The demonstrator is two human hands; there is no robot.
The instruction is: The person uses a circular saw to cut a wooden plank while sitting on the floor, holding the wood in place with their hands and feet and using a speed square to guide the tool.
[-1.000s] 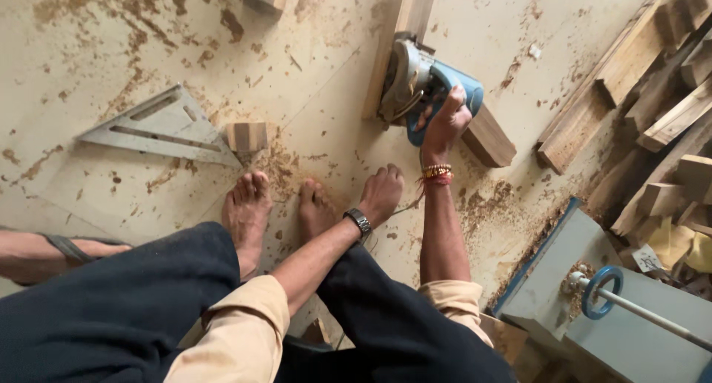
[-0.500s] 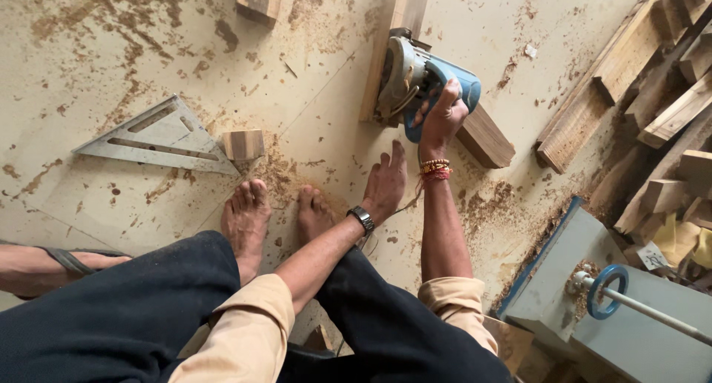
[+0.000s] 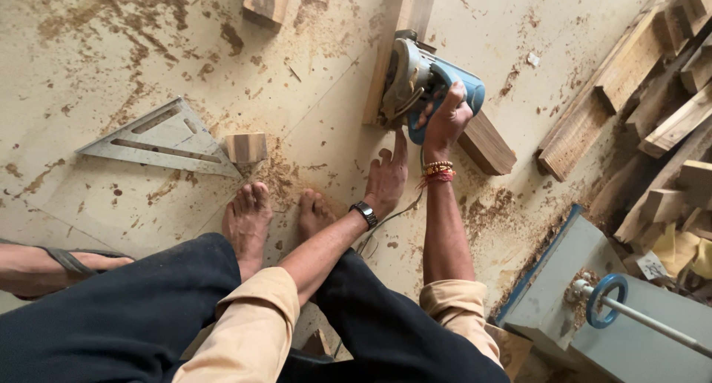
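Observation:
My right hand [image 3: 445,120] grips the blue handle of a circular saw [image 3: 415,79] that sits on a long wooden plank [image 3: 404,27] lying on the dusty floor. My left hand [image 3: 386,175], with a dark watch at the wrist, reaches forward with its fingers spread, just below the plank's near end and the saw. It holds nothing. A short wooden block [image 3: 486,142] lies right of the saw, partly behind my right hand. My bare feet [image 3: 248,216] rest on the floor below.
A metal triangular square [image 3: 159,142] and a small wood offcut [image 3: 246,147] lie at the left. Stacked timber [image 3: 653,79] fills the right edge. A grey machine with a blue handwheel [image 3: 604,301] stands at the lower right. Another person's sandalled foot [image 3: 52,268] is at the left.
My right hand has pushed the saw further up along the plank. My left hand has slid forward from beside my feet toward the plank's near end.

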